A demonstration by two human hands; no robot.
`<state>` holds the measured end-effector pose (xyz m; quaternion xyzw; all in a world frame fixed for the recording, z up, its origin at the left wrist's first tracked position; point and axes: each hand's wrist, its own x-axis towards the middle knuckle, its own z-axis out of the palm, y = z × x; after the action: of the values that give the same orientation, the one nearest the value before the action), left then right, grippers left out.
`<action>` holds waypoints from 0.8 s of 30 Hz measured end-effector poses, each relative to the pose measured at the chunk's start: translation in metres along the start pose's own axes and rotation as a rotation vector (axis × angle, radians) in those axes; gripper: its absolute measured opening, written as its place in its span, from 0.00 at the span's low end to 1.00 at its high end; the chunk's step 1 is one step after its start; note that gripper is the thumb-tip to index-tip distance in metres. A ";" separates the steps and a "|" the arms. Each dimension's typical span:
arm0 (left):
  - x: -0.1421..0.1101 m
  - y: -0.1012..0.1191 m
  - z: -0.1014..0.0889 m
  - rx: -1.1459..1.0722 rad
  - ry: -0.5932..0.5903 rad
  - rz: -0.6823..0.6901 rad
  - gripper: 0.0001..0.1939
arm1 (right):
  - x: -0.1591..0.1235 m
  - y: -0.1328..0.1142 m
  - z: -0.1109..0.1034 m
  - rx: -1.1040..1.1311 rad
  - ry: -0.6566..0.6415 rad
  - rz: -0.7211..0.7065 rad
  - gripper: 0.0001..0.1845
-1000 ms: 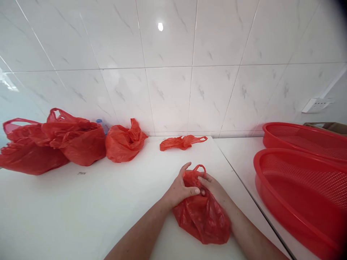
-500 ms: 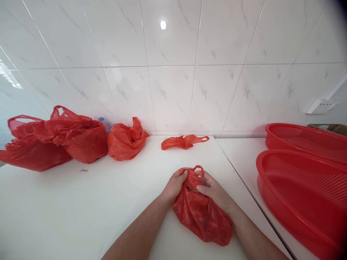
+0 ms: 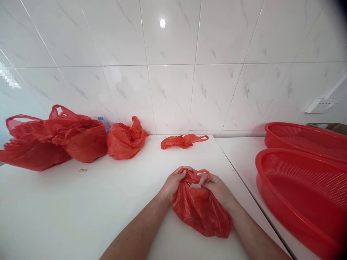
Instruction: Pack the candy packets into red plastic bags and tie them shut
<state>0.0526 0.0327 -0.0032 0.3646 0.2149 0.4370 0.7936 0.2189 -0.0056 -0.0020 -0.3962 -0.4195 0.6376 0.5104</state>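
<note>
Between my hands, low over the white table (image 3: 81, 213), hangs a thin red plastic bag (image 3: 202, 209). My left hand (image 3: 175, 182) is closed on the gathered top of the bag at its left side, thumb pressed over the plastic. On the right side, my right hand (image 3: 215, 186) grips the top edge near a looped handle, its thumb at the bag's mouth. A small gap shows at the mouth between the two hands. Some of my fingers are hidden behind the plastic.
Two bulging red bags (image 3: 81, 141) and a smaller red bag (image 3: 126, 141) stand at the back left, a bottle (image 3: 104, 122) behind them. A crumpled red bag (image 3: 181, 141) lies near the tiled wall. Red baskets (image 3: 282, 202) fill the right side beyond a table seam.
My right hand has moved slightly right and its thumb has shifted. The bag's mouth has spread wider, the handle loop leans right, and the bag's lower end has risen a little.
</note>
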 end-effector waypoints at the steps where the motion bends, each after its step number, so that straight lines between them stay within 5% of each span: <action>1: 0.000 0.001 0.000 0.006 0.008 -0.007 0.11 | -0.001 -0.001 0.000 0.018 0.006 0.012 0.08; 4: 0.001 0.004 -0.001 0.012 0.034 -0.010 0.12 | -0.007 -0.005 0.002 0.063 -0.002 0.057 0.05; 10: 0.001 0.007 -0.002 -0.015 0.013 0.027 0.11 | -0.013 -0.010 0.008 0.230 -0.018 0.112 0.19; 16: -0.003 0.009 0.003 0.129 -0.009 0.076 0.11 | -0.008 -0.009 0.009 0.093 -0.039 0.108 0.17; 24: -0.012 0.007 0.017 0.590 0.026 0.192 0.11 | -0.007 -0.006 0.007 -0.189 -0.087 0.058 0.22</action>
<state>0.0535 0.0186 0.0135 0.5922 0.3071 0.4336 0.6058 0.2154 -0.0131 0.0070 -0.4266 -0.4880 0.6262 0.4333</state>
